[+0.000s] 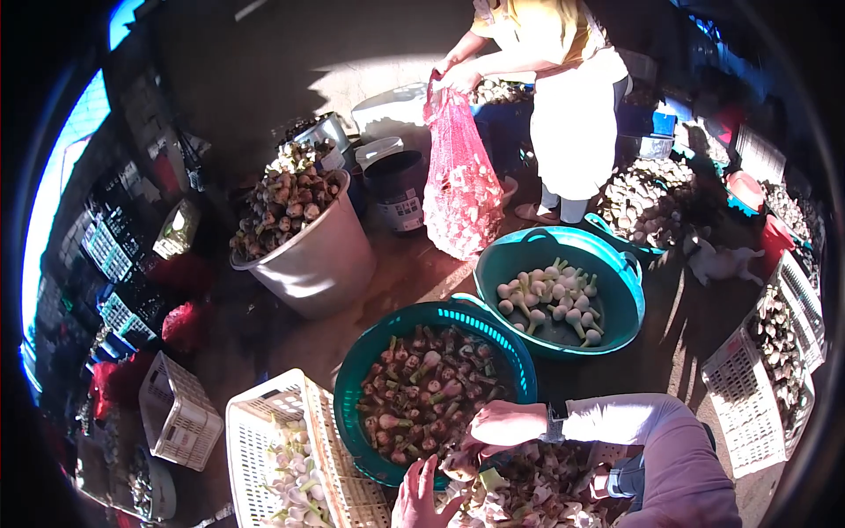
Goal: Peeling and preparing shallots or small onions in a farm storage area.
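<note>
My right hand [505,424], in a pale sleeve, reaches in from the right and grips a garlic bulb [460,466] at the near rim of a green basket. Close beside that bulb is my left hand [420,496], fingers spread, with nothing visible in it. The green basket [356,343] holds many unpeeled, reddish garlic bulbs [432,386] with cut stems. Below my right hand lies a heap of garlic skins [531,488]. At the left, a white plastic crate [264,389] contains pale, peeled garlic [297,475].
A teal tub [634,290] with white garlic stands beyond the basket. Behind, a person [561,53] holds a red mesh bag [459,178] of garlic. A large tub [323,264] heaped with bulbs stands left. More crates [743,396] line the right; a cat [719,261] lies nearby.
</note>
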`<state>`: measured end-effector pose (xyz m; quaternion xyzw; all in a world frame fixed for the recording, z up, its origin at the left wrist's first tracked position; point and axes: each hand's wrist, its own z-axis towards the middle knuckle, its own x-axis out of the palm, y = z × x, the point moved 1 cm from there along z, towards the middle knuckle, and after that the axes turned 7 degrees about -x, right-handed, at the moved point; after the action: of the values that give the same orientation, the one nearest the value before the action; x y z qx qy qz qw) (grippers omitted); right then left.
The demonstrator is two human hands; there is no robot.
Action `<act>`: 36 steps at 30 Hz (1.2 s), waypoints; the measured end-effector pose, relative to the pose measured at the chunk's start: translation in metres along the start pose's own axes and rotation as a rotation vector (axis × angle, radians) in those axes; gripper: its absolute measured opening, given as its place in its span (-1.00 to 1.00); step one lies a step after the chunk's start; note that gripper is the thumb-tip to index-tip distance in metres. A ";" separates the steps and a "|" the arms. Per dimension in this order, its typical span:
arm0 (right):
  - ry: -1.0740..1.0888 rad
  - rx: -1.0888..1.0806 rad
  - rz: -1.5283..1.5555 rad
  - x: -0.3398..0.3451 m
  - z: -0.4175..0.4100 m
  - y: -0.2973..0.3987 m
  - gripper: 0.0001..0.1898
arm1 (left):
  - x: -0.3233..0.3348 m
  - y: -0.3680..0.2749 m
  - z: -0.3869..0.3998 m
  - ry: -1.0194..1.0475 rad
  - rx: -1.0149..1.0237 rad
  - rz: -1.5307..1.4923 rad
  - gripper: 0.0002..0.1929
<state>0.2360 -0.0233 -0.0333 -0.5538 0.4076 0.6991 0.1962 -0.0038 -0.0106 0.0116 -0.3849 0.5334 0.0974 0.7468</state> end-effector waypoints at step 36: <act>-0.779 0.409 1.520 0.000 -0.041 0.133 -0.70 | 0.047 -0.054 -0.016 0.078 -0.455 -1.723 -0.46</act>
<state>0.1645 -0.1343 0.0118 0.1917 0.6873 0.6931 -0.1021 0.0342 -0.0705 -0.0061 -0.7943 0.0520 -0.4075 0.4477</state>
